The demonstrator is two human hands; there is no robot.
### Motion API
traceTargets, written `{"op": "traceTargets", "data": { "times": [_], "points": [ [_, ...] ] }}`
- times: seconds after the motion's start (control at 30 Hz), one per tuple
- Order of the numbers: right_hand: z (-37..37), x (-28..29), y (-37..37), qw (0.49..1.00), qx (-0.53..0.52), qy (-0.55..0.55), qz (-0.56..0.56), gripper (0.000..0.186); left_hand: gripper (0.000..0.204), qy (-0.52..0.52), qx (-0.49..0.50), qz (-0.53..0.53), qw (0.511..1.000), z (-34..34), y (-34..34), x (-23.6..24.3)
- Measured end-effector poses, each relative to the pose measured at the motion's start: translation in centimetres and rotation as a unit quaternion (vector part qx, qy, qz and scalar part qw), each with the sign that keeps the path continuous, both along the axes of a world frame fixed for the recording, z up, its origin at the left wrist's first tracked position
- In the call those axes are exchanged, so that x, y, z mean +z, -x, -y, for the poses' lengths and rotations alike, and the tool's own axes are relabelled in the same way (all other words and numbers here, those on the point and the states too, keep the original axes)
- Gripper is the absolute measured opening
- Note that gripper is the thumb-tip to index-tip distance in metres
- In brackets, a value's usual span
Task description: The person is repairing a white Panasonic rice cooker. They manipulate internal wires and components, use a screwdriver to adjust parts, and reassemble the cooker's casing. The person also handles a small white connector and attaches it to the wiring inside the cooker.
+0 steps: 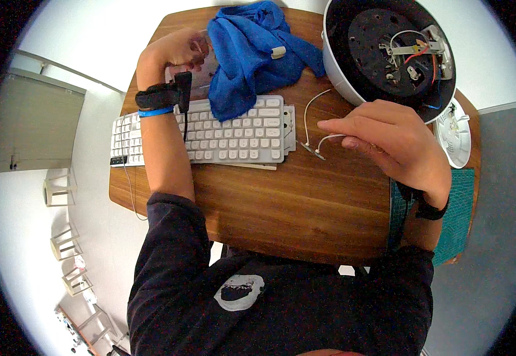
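Observation:
My right hand (397,139) is over the right part of the wooden table, index finger and thumb closed on a thin white wire (329,137). The wire runs to a small, slim metal piece (311,151) on the tabletop, from which a second white wire curves away. At the far left, my left hand (187,50) is bent inward at the wrist, its fingers curled beside a crumpled blue cloth (252,53). What those fingers hold, if anything, I cannot make out. The cloth carries a small white tag and overlaps a white keyboard (234,136), which lies under my left forearm.
A round white appliance housing (342,74) with a black inside, coloured wires and metal parts stands at the far right. Beside it lies a white round part (456,139). A green cutting mat (456,207) is at the right edge. Several stools (62,243) stand off left.

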State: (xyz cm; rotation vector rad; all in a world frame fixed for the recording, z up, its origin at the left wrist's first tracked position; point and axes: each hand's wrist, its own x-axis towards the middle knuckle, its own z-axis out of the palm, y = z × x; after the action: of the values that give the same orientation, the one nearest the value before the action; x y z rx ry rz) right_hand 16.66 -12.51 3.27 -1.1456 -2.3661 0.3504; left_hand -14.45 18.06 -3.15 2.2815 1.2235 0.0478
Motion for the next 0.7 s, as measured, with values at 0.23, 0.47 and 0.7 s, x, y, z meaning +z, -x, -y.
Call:
{"op": "traceTargets", "data": {
  "times": [0.23, 0.47, 0.7],
  "points": [
    [-0.1, -0.3, -0.2, 1.0, 0.008, 0.012, -0.016, 0.016, 0.016, 0.014, 0.052, -0.07, 0.996, 2.1, -1.4, 2.2],
    [0.0, 0.0, -0.6, 0.999, 0.011, 0.042, -0.015, 0.007, 0.015, 0.071, -0.072, 0.034, 0.994, 0.5, -0.7, 1.4],
    [0.3, 0.2, -1.1, 0.993, -0.054, 0.071, -0.08, 0.007, 0.011, 0.035, -0.088, 0.106, 0.99, 6.4, -2.8, 6.8]
  ]
}}
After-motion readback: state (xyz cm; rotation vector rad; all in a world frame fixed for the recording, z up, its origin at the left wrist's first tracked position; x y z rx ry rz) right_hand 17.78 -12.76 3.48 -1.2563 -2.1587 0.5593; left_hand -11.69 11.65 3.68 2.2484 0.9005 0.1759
